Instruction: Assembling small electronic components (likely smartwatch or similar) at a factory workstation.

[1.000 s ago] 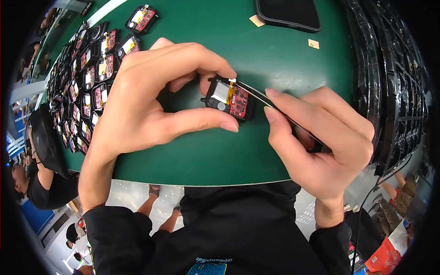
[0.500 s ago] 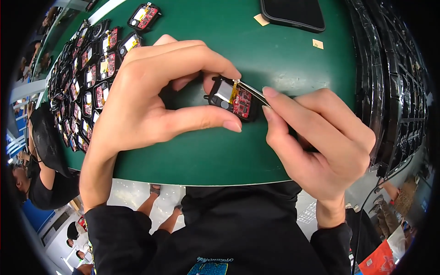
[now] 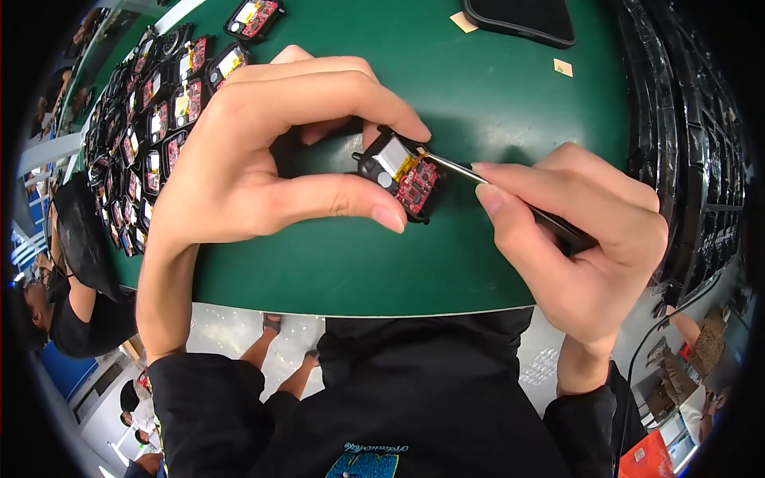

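Little moved: left hand (image 3: 263, 151) still pinches small device (image 3: 401, 175); right hand (image 3: 582, 239) grips tweezers (image 3: 510, 195), tips hidden.

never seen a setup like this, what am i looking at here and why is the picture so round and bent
This is no machine: a person wears a wide fisheye camera on the head, looking down at their own bare hands, and that lens bends the edges. The left hand pinches a small black electronic device, open so that a red circuit board and a silvery battery show. The right hand holds thin metal tweezers with the tip at the device's edge. Both work above a green table. Rows of similar open devices lie along its left side, a flat black object at the far edge, and stacked black trays on the right.
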### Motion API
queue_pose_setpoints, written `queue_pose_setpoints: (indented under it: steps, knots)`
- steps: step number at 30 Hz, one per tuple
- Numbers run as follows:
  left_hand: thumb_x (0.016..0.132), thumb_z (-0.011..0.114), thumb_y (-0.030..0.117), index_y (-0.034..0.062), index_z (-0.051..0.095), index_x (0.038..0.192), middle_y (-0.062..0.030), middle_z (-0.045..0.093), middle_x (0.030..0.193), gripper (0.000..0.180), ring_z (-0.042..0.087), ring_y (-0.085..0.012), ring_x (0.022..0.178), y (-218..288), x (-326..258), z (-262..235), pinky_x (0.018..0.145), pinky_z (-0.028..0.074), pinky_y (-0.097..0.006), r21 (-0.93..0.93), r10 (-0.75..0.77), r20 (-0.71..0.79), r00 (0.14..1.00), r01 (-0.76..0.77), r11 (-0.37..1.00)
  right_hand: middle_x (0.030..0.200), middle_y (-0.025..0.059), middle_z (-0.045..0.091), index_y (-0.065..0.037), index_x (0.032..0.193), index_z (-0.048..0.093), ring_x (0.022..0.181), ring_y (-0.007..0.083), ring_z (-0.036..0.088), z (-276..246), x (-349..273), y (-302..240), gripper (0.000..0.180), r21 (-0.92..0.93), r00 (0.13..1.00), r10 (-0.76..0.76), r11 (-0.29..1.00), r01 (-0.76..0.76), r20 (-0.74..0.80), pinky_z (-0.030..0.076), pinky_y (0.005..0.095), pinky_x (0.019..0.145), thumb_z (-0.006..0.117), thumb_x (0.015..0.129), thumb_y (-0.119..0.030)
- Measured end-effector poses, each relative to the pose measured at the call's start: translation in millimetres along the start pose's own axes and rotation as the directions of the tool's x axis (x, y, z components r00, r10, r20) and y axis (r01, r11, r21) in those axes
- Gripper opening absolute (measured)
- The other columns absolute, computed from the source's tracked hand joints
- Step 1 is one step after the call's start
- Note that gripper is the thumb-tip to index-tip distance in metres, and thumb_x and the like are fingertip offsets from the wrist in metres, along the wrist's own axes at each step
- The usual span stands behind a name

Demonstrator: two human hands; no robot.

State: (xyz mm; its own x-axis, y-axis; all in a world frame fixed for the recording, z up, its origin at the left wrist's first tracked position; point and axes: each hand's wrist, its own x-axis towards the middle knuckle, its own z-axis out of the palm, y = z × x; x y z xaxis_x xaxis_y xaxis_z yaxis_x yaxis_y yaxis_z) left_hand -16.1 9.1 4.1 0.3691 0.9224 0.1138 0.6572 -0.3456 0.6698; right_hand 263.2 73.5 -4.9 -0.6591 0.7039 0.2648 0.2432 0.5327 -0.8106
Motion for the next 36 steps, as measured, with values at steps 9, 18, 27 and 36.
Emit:
queue_pose_setpoints:
  steps: [9, 18, 27, 36]
  knots:
    - [0.066, 0.097, 0.055, 0.0016, 0.084, 0.111, -0.0039, 0.076, 0.096, 0.071, 0.049, -0.0139, 0.073, 0.7, 1.0, 1.3, 0.068, 0.038, -0.030, 0.034, 0.004, 0.004, 1.000, -0.004, 0.999, 0.071, 0.0041, 0.068, 0.003, 0.101, 0.086, 0.057, 0.0075, 0.053, 4.5, 0.0, 3.4, 0.025, 0.037, 1.000, -0.017, 0.999, 0.017, -0.003, 0.035, 0.0245, 0.053, 0.081, 0.079, 0.013]
    - [0.067, 0.099, 0.047, -0.0010, 0.083, 0.106, -0.0082, 0.081, 0.098, 0.064, 0.069, -0.0200, 0.083, 1.3, 1.9, 1.3, 0.077, 0.044, -0.033, 0.033, 0.083, 0.013, 0.996, -0.083, 0.996, 0.071, 0.0025, 0.067, 0.003, 0.101, 0.086, 0.053, 0.0047, 0.048, 6.3, -2.7, 3.1, 0.026, 0.014, 0.998, -0.053, 0.998, 0.053, -0.019, 0.030, 0.0238, 0.049, 0.082, 0.077, 0.013]
    - [0.064, 0.103, 0.044, 0.0012, 0.082, 0.111, -0.0070, 0.080, 0.097, 0.067, 0.064, -0.0177, 0.079, 6.2, -3.0, 0.0, 0.073, 0.042, -0.032, 0.076, 0.073, -0.010, 0.997, -0.072, 0.995, 0.069, 0.0012, 0.064, 0.003, 0.101, 0.086, 0.052, 0.0033, 0.045, 2.4, -4.1, 0.4, 0.025, -0.035, 0.996, -0.055, 0.998, 0.053, -0.065, 0.029, 0.0235, 0.049, 0.083, 0.078, 0.012]
    - [0.070, 0.104, 0.025, 0.0026, 0.081, 0.116, -0.0032, 0.066, 0.082, 0.056, 0.059, -0.0201, 0.075, 20.0, 2.0, -2.4, 0.070, 0.046, -0.035, 0.176, 0.059, -0.150, 0.987, -0.033, 0.984, 0.072, 0.0031, 0.069, 0.000, 0.101, 0.085, 0.049, 0.0077, 0.054, 0.2, -3.2, -1.7, 0.014, 0.115, 0.964, -0.026, 0.992, 0.058, -0.263, 0.039, 0.0280, 0.046, 0.085, 0.087, 0.003]
